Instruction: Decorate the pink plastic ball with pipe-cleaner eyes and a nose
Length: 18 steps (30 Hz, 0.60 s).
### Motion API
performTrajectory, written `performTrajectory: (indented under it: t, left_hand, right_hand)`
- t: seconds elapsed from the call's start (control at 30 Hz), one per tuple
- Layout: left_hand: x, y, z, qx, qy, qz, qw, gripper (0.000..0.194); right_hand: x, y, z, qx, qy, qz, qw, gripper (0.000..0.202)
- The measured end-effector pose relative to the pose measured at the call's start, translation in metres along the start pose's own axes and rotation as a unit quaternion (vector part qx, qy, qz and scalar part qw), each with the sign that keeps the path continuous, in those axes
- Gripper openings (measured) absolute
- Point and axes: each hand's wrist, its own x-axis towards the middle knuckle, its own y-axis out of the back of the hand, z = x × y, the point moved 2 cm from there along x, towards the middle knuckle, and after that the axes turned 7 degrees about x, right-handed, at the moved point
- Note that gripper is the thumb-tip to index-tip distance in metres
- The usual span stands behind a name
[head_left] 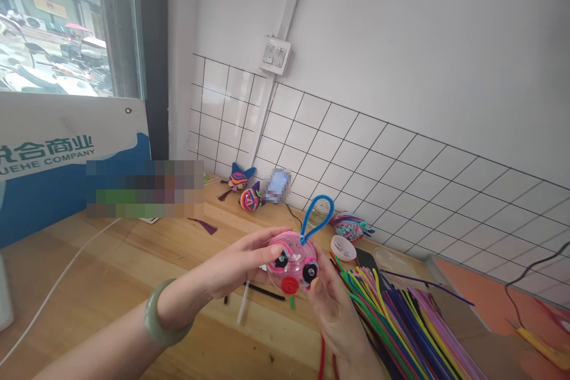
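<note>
Between both hands is a round pink see-through craft piece [294, 257] with two black eyes in pink rims, a red spiral mouth [289, 285] and a blue pipe-cleaner loop [330, 209] standing up from its top. My left hand [249, 261], a green bangle [157, 314] on its wrist, grips the piece's left side, thumb by the left eye. Around the right side curls my right hand [332, 303], its thumb just below the right eye. The fingers behind the piece are partly hidden.
Pipe cleaners [401, 314] fan out at the right, near a small white bowl [343, 247]. Striped craft figures [252, 197], a phone [278, 184] and a glass jar [320, 212] stand by the grid wall. A yellow-handled tool [541, 347] lies far right. A white cable [57, 285] crosses the left.
</note>
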Motion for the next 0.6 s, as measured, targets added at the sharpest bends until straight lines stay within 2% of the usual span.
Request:
performTrajectory:
  t: [0.2,0.37,0.6]
  left_hand:
    - [0.001,0.000,-0.001,-0.001,0.008,0.020,1.000,0.042]
    - [0.002,0.001,-0.002,-0.006,0.003,0.021,1.000,0.041]
    - [0.004,-0.002,0.000,-0.011,-0.030,-0.035,0.999,0.049]
  right_hand:
    - [0.002,-0.008,-0.004,0.020,-0.002,-0.021,1.000,0.068]
    - [0.004,-0.004,0.000,0.008,0.002,-0.011,1.000,0.063]
    - [0.004,0.004,0.001,-0.021,0.021,0.035,0.999,0.063]
